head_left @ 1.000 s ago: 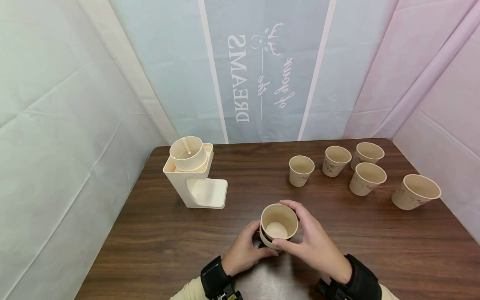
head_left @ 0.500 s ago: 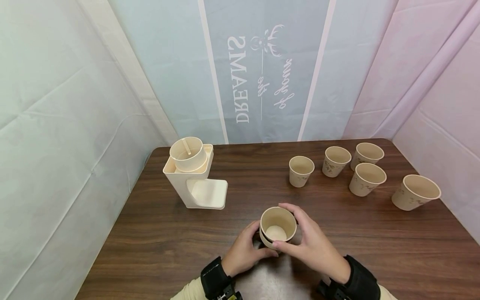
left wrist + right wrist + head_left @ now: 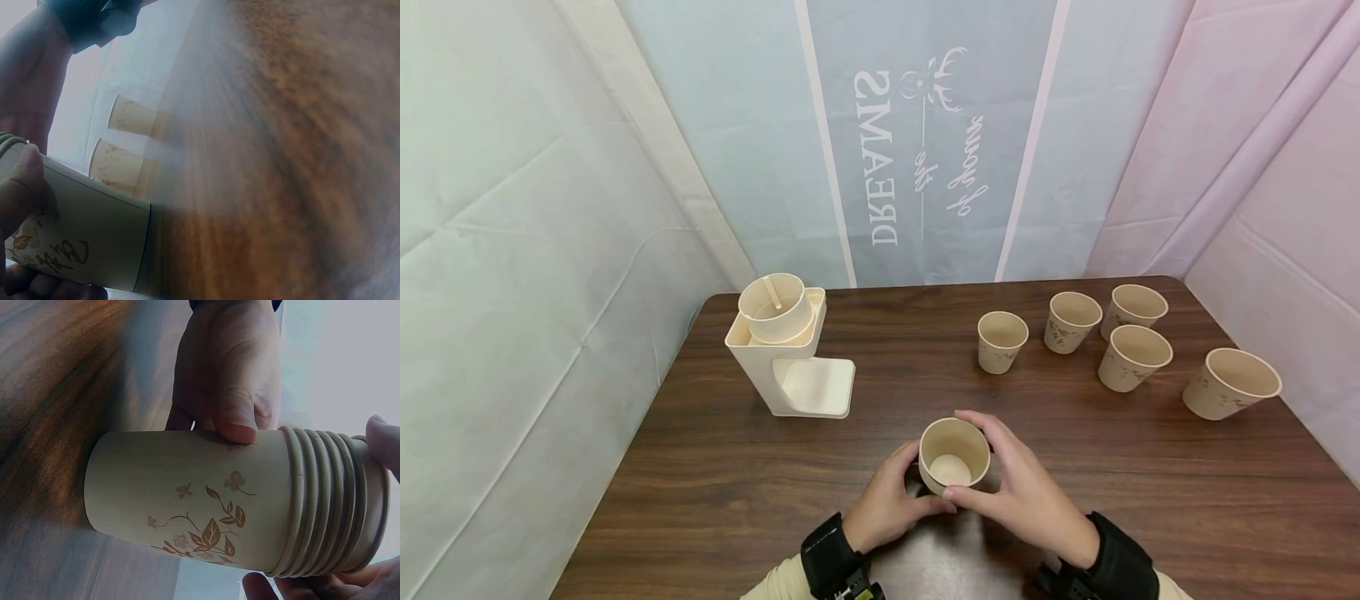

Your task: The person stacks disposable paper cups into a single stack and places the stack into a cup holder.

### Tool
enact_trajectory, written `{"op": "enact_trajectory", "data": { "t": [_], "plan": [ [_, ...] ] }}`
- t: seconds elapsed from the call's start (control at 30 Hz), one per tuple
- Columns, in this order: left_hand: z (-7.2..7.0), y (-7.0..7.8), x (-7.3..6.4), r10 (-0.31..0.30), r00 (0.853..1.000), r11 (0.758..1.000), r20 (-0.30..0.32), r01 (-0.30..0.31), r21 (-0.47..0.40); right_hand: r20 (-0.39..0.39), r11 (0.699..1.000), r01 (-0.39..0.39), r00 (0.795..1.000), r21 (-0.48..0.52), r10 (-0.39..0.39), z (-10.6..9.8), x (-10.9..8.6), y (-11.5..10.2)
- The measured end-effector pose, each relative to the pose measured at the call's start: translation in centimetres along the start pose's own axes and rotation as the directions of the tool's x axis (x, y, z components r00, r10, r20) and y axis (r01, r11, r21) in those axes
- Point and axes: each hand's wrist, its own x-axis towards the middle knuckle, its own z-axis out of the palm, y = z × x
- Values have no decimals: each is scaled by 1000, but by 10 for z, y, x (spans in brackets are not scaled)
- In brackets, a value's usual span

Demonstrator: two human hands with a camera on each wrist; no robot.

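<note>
A stack of nested beige paper cups [image 3: 951, 467] stands upright at the near middle of the table. Brown leaf and flower prints show on its side in the right wrist view, where several rims [image 3: 312, 500] lie close together. My left hand [image 3: 887, 498] grips the lower cups, thumb and fingers on opposite sides. With thumb and fingertips, my right hand [image 3: 1026, 487] holds the topmost cup at its rim; that rim sits slightly apart from the others. Handwritten marks show on the lowest cup [image 3: 100, 231] in the left wrist view.
Separate paper cups stand upright at right: a small cup [image 3: 1001, 343], a rear cup [image 3: 1070, 325], a farther cup [image 3: 1133, 307], a middle cup [image 3: 1131, 358] and a large cup [image 3: 1225, 385]. At left stands a cream dispenser-like stand [image 3: 771, 367] with a round cup [image 3: 775, 310] on top.
My right hand has moved slightly down and toward me, and the top cup has sunk deeper into the stack. My left hand stays in place.
</note>
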Motion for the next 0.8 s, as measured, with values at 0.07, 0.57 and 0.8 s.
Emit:
{"op": "enact_trajectory", "data": {
  "t": [0.07, 0.57, 0.8],
  "plan": [
    [0, 0, 0, -1, 1000, 1000, -2, 1, 1, 0, 1000, 3, 1000, 2, -3, 0, 0, 0],
    [0, 0, -1, -12, 1000, 1000, -1, 12, -9, 13, 1000, 14, 1000, 23, -14, 3, -2, 5],
    [0, 1, -1, -9, 1000, 1000, -2, 9, -15, 10, 1000, 20, 1000, 23, -20, 4, -2, 6]
  ]
}}
